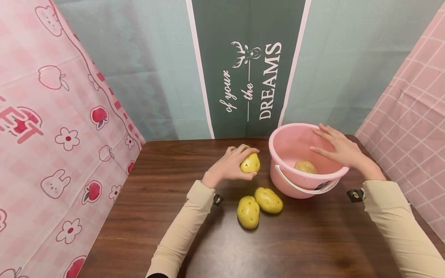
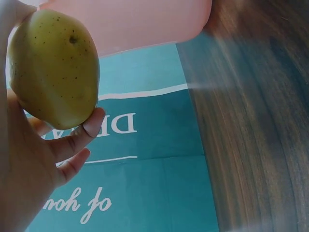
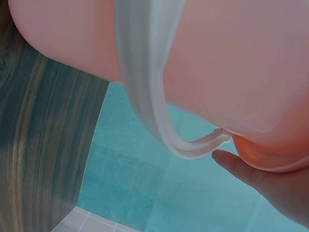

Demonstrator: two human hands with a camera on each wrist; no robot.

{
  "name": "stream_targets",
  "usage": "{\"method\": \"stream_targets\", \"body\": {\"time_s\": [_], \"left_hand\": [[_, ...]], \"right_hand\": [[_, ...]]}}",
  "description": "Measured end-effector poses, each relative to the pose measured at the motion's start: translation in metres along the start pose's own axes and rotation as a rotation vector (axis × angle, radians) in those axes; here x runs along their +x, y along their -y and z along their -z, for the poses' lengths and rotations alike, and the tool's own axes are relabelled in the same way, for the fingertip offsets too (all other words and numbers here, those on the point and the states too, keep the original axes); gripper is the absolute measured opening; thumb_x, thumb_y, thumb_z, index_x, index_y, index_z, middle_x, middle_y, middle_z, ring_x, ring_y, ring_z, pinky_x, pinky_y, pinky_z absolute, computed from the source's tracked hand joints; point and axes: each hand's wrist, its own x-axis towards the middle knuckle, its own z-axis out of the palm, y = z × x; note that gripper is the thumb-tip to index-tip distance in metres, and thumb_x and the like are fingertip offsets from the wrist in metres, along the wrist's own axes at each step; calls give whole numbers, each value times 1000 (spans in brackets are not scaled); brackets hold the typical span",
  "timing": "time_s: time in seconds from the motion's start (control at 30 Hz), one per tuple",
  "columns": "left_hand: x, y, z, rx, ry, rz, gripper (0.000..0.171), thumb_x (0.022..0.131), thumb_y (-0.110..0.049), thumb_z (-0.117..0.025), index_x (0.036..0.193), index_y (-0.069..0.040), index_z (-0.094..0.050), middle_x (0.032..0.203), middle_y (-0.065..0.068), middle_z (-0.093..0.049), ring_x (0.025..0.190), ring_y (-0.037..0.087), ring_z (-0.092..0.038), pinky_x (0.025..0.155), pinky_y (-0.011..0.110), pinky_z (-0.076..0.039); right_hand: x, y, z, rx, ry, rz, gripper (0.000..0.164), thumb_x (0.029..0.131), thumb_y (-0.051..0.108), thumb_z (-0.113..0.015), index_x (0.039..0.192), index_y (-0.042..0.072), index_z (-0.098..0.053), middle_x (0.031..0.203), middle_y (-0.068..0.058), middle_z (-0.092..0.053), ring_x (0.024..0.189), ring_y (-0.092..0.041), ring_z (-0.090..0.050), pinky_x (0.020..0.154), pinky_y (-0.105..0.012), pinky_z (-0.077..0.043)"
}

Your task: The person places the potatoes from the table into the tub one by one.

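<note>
My left hand (image 1: 231,164) grips a yellow potato (image 1: 252,163) just left of the pink bucket (image 1: 281,178), above the table. In the left wrist view the potato (image 2: 55,67) shows small dark spots, with fingertips against its side. Inside the bucket lies another potato (image 1: 305,166). Over the bucket's right rim my right hand (image 1: 342,148) reaches with fingers extended, at the rim. Two more potatoes, one upright (image 1: 248,212) and one slanted (image 1: 269,200), lie close together on the table in front of the bucket.
The bucket's white handle (image 1: 293,184) hangs down its front side. Below everything is a dark wooden table (image 1: 167,216). A teal and green printed cloth (image 1: 156,77) stands behind it, with pink patterned cloths at left (image 1: 66,154) and right (image 1: 403,127).
</note>
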Motion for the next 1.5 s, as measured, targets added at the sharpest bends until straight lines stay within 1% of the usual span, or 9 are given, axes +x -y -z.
{"method": "stream_targets", "body": {"time_s": [0.23, 0.43, 0.63, 1.0, 1.2, 1.37, 1.5], "left_hand": [[3, -1, 3, 13, -13, -12, 69, 70, -58, -60, 131, -32, -43, 119, -9, -44, 104, 2, -45, 95, 33, -28], [5, -2, 7, 14, -20, -21, 69, 71, -57, -60, 131, -30, -43, 118, -9, -45, 102, 3, -45, 94, 33, -29], [8, -1, 9, 22, -19, -19, 69, 71, -58, -59, 132, -31, -42, 119, -9, -45, 101, 4, -45, 92, 32, -29], [10, -3, 13, -1, -45, -30, 70, 71, -57, -61, 132, -28, -44, 117, -8, -45, 100, 2, -46, 92, 33, -29], [11, -4, 15, -5, -42, -29, 68, 71, -57, -61, 131, -29, -44, 116, -9, -45, 99, 2, -44, 92, 32, -29], [13, -4, 16, -2, -44, -33, 69, 71, -57, -61, 131, -27, -45, 117, -10, -45, 101, 2, -44, 93, 32, -28], [14, -5, 17, -9, -44, -32, 69, 71, -57, -60, 131, -27, -45, 117, -10, -45, 102, 2, -43, 94, 32, -28]], "right_hand": [[0, 0, 0, -5, -1, 0, 69, 86, 45, -60, 143, 15, -35, 154, -10, -17, 141, -35, -12, 93, -70, -21], [1, 2, 2, -1, -6, 2, 70, 85, 45, -60, 143, 15, -35, 154, -10, -17, 141, -35, -12, 93, -70, -21], [2, 2, 3, -1, -8, 3, 70, 85, 45, -61, 143, 15, -35, 154, -10, -17, 141, -35, -12, 93, -69, -21], [1, 3, 4, 3, -3, 1, 70, 85, 44, -61, 143, 14, -35, 154, -11, -16, 140, -36, -12, 94, -70, -21], [1, 4, 3, -1, 7, -6, 70, 86, 45, -60, 144, 15, -34, 154, -10, -16, 141, -36, -11, 92, -71, -21], [0, 3, 2, -5, 16, -6, 70, 87, 44, -59, 144, 15, -33, 154, -11, -16, 141, -36, -10, 91, -71, -21], [-1, 3, 2, 2, 11, -6, 70, 86, 44, -60, 144, 14, -34, 154, -11, -16, 141, -36, -11, 92, -71, -21]]}}
